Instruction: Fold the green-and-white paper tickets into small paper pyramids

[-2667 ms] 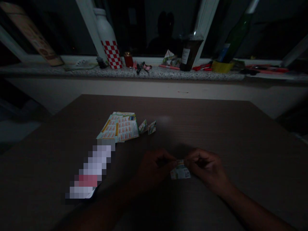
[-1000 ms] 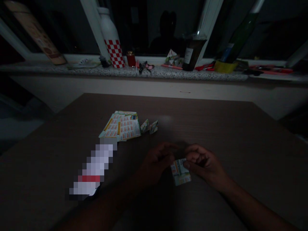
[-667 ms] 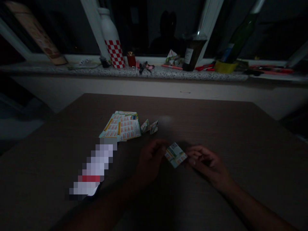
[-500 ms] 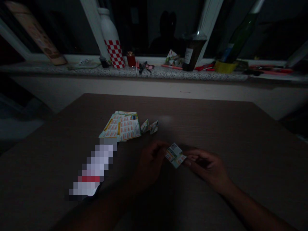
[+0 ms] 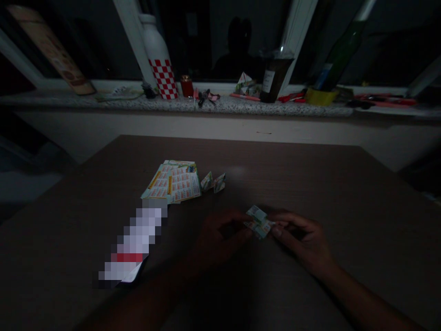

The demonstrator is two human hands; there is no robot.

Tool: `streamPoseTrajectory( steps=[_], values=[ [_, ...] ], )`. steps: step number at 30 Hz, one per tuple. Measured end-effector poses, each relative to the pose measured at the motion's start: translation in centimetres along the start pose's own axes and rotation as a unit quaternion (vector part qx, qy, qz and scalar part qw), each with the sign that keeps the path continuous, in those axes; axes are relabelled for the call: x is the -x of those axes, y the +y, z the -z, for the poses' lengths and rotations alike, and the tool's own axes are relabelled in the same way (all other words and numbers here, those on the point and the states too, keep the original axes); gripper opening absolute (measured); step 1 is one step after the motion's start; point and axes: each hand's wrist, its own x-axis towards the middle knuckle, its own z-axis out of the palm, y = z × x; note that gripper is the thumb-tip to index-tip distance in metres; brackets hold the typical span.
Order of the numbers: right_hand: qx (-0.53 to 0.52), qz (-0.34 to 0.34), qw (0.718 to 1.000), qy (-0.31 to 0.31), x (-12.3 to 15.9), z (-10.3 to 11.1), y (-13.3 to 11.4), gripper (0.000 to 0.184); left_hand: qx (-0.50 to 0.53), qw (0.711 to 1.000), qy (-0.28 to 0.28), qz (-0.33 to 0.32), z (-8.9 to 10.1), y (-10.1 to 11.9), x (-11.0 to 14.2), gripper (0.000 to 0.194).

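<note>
A small folded piece of printed paper (image 5: 261,224) is held between my two hands above the table. My left hand (image 5: 223,234) pinches its left corner, thumb toward me. Its right corner sits between the thumb and fingers of my right hand (image 5: 299,232). The upper flap of the paper stands tilted and the lower part looks creased. Beyond my left hand, two small folded paper pieces (image 5: 213,182) stand side by side on the table. They are next to a fanned pile of printed paper sheets (image 5: 184,186).
A phone with a blurred-out screen (image 5: 138,239) lies left of my left forearm on the brown table (image 5: 310,179). Behind, the stone windowsill (image 5: 234,106) carries a checkered white bottle (image 5: 161,69), a dark plastic cup (image 5: 272,80), a green bottle (image 5: 344,50) and small clutter.
The folded paper has shifted slightly right and turned in my hands. My left hand has moved right with its thumb onto the paper's near left side.
</note>
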Motion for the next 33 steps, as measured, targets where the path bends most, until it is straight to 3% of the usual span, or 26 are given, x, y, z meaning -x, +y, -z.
streamPoseTrajectory(
  steps=[9,15,24,28,33],
  values=[
    [-0.033,0.018,0.998,-0.041,-0.04,-0.16,0.04,0.021,0.019,0.999,-0.008,-0.038,0.05,0.00,-0.07,0.019],
    [-0.032,0.011,0.999,-0.034,-0.09,-0.27,-0.14,0.019,0.013,0.999,-0.010,-0.035,0.11,0.10,-0.02,0.019],
    [0.005,0.028,0.998,-0.049,0.08,-0.06,0.34,0.024,-0.016,0.992,-0.042,-0.121,-0.06,0.28,-0.13,0.021],
    [0.023,0.042,0.997,-0.053,0.13,-0.05,0.38,0.024,-0.061,0.989,-0.069,-0.119,-0.12,0.27,-0.03,0.024],
    [0.056,0.047,0.996,-0.044,0.09,-0.09,0.16,0.017,-0.066,0.991,-0.065,-0.095,-0.23,0.34,-0.01,0.023]
  ],
)
